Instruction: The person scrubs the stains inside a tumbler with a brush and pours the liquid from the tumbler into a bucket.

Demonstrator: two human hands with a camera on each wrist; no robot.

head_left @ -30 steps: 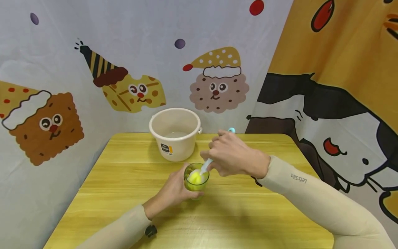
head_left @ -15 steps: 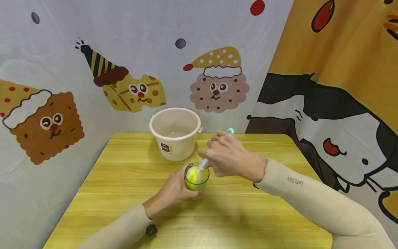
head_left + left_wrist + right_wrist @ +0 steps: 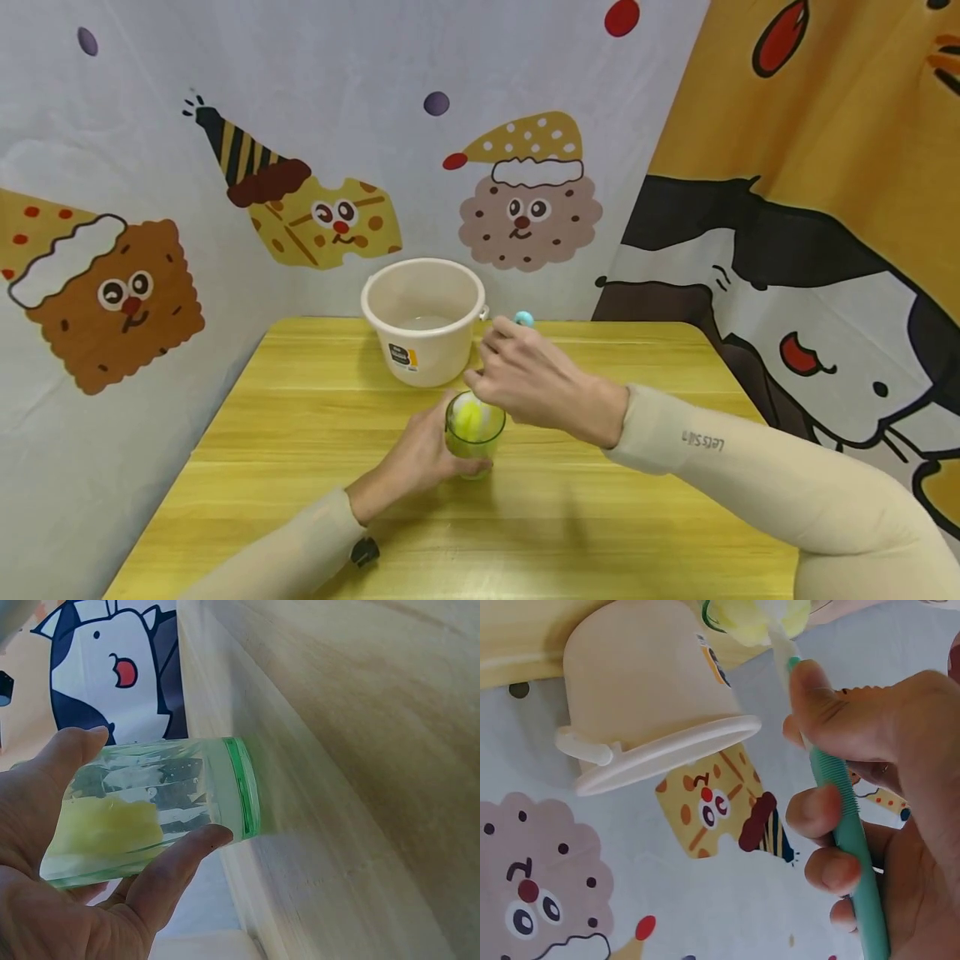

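Observation:
A clear green-tinted glass (image 3: 483, 448) stands on the table, and my left hand (image 3: 416, 454) grips it round the side. In the left wrist view the thumb and fingers lie on both sides of the glass (image 3: 180, 784). My right hand (image 3: 536, 375) holds a sponge cup brush by its teal handle (image 3: 847, 832), fingers curled round it. Yellow and white, the brush's sponge head (image 3: 471, 417) sits inside the upper part of the glass, apart from the bottom. Only the light-blue handle end (image 3: 523, 319) pokes out above the right hand in the head view.
A cream bucket (image 3: 431, 358) with a label stands just behind the glass, near the table's back edge. The wooden table (image 3: 600, 517) meets a cartoon-printed curtain (image 3: 412, 50) at the back. A small black object (image 3: 365, 552) is at the left sleeve.
My right hand has shifted left, over the glass rim, and the brush handle has swung more upright. The sponge has turned within the glass. The left hand and glass have hardly moved.

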